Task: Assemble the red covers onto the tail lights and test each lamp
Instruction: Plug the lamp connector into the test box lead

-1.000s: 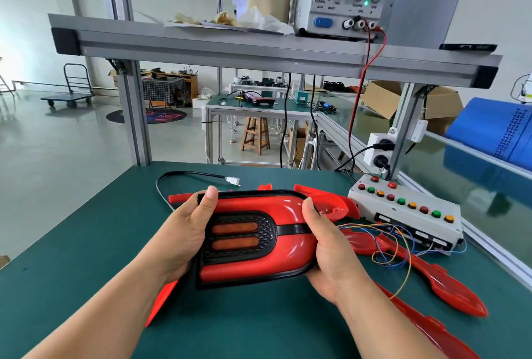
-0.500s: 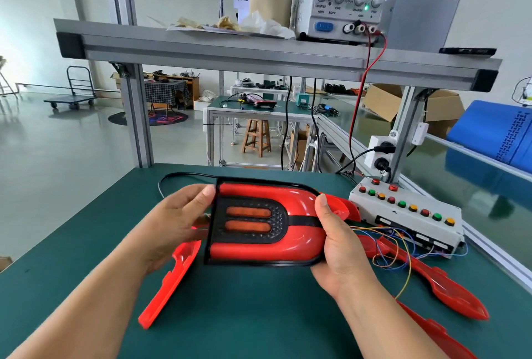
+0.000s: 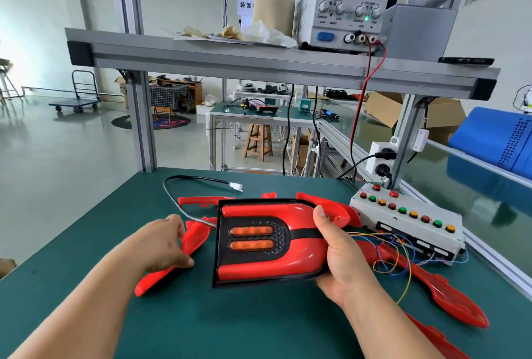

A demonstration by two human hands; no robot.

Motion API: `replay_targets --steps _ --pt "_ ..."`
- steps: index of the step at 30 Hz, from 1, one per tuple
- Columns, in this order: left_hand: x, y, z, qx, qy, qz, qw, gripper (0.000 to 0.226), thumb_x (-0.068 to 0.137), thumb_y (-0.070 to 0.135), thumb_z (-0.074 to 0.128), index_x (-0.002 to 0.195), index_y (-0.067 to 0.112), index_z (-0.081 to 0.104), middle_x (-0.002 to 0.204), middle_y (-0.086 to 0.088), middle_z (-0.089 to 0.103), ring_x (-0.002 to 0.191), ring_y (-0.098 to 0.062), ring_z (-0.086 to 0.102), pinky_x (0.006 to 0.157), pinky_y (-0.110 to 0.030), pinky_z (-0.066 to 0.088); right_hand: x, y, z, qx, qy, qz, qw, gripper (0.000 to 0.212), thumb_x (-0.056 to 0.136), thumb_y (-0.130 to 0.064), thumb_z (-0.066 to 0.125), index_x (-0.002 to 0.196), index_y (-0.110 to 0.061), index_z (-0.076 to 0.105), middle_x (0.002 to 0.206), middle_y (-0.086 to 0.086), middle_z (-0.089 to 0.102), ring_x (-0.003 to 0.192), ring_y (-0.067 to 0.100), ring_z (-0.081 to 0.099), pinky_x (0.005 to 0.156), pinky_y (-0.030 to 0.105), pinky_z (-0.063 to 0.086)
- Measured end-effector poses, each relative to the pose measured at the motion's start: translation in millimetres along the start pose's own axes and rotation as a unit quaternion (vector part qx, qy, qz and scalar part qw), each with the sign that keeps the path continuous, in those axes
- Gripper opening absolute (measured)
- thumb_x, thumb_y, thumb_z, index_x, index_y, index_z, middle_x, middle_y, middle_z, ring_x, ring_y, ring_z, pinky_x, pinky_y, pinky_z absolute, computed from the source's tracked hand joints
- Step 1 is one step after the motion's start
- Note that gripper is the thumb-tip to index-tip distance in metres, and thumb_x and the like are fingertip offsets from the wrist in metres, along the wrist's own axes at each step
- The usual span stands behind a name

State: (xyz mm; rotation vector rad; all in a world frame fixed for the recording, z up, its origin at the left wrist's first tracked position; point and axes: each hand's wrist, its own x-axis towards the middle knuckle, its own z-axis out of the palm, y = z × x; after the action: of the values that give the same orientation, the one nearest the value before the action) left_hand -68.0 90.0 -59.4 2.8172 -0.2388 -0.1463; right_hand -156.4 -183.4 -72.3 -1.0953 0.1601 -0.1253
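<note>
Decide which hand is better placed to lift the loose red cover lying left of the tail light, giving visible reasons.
Left. The left hand grips that red cover, while the right hand is busy holding the tail light by its right end.

A tail light (image 3: 259, 269) is gleaming glossy red, with a black mesh-patterned panel and a black band framing two orange strips (image 3: 251, 230). Loose covers (image 3: 449, 298) are showing the same bright red against a dark green table (image 3: 230, 324). A white button box (image 3: 403, 223) is displaying red, green and orange buttons, a pale power supply (image 3: 342, 4) is glowing with green and red digits, and a blue roll (image 3: 489, 140) is carrying dark dashed lines.
</note>
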Motion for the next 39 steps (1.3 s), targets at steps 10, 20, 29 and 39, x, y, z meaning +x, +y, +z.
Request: replay_targets --steps 10,20,29,39 --pt "9.6 -4.4 -1.0 0.03 0.062 -0.022 0.997 0.033 0.072 0.034 0.08 0.074 0.025 0.049 0.079 0.009 0.056 0.077 -0.013 0.051 0.058 -0.025 0.035 -10.2 -5.3 6.0 -0.164 -0.015 0.087 0.983 0.034 0.089 -0.037 0.066 0.108 -0.01 0.07 0.101 0.018 0.074 0.088 0.035 0.072 0.086 0.054 0.056" --pt "43.4 13.3 -50.2 -0.346 0.004 -0.06 0.936 0.012 0.092 0.001 0.056 0.095 0.012 0.056 0.089 -0.011 0.061 0.08 -0.02 0.059 0.069 -0.029 0.049 -9.7 -15.6 -7.4 -0.638 0.071 -0.069 0.763 0.061 0.091 -0.054 0.048 0.046 -0.013 0.043 0.044 -0.004 0.046 0.047 0.008 0.044 0.049 0.028 0.03" --pt "133.8 35.4 -31.7 -0.42 0.061 -0.154 0.892 0.028 0.095 -0.004 0.044 0.071 0.009 0.043 0.073 -0.008 0.048 0.06 -0.019 0.049 0.054 -0.029 0.045 13.8 -17.6 -35.8 -0.766 0.217 -0.118 0.594 0.031 0.096 -0.033 0.041 0.115 -0.041 0.064 0.125 -0.022 0.055 0.124 0.009 0.043 0.109 0.043 0.006" --pt "169.2 51.9 -43.3 -0.558 -0.096 -0.232 0.791 0.026 0.099 0.025 0.049 0.086 0.003 0.044 0.082 -0.001 0.05 0.054 -0.007 0.034 0.058 -0.025 0.029 22.6 -16.2 -40.1 -0.79 0.241 -0.041 0.562 0.028 0.092 -0.032 0.047 0.114 -0.033 0.065 0.116 -0.002 0.05 0.117 0.019 0.046 0.106 0.042 0.019"
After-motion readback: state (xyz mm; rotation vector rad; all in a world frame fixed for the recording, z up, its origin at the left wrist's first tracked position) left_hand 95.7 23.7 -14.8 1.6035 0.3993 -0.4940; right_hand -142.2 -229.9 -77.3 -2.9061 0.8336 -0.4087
